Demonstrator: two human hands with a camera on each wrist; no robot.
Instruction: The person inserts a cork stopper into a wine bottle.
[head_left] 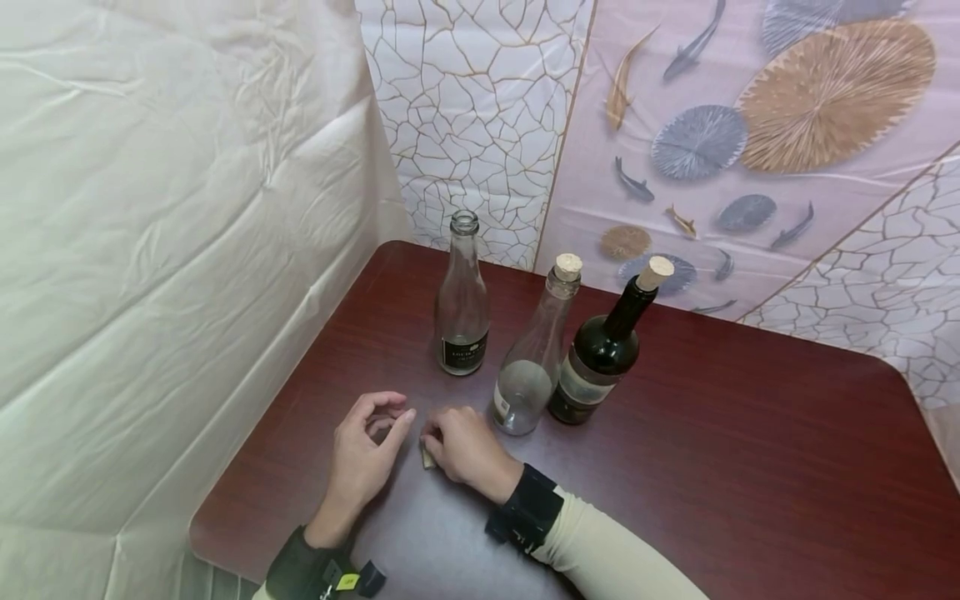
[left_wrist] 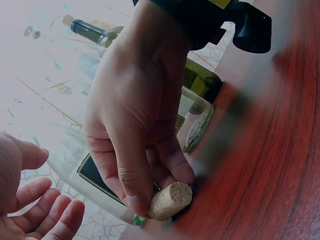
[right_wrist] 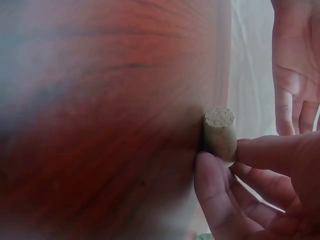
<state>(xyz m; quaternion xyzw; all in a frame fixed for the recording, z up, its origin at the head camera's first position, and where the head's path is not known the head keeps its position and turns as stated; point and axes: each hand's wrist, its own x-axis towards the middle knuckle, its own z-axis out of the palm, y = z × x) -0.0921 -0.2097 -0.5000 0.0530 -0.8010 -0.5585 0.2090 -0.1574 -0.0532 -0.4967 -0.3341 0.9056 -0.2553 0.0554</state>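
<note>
So the right hand point(head_left: 468, 446) has a loose cork point(left_wrist: 171, 201) pinched between thumb and fingers, right down by the red-brown table point(head_left: 750, 433), can't tell if it's touching. The left hand point(head_left: 363, 454) is just beside it, fingers loosely curved, holding nothing. Beyond them stand an open-topped bottle point(head_left: 462, 308), a corked clear bottle point(head_left: 525, 383) and a corked dark bottle point(head_left: 603, 346).

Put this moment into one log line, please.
Right hand: pinches cork | left hand: holds nothing | black-labelled bottle: uncorked | middle bottle, dark bottle: corked
</note>
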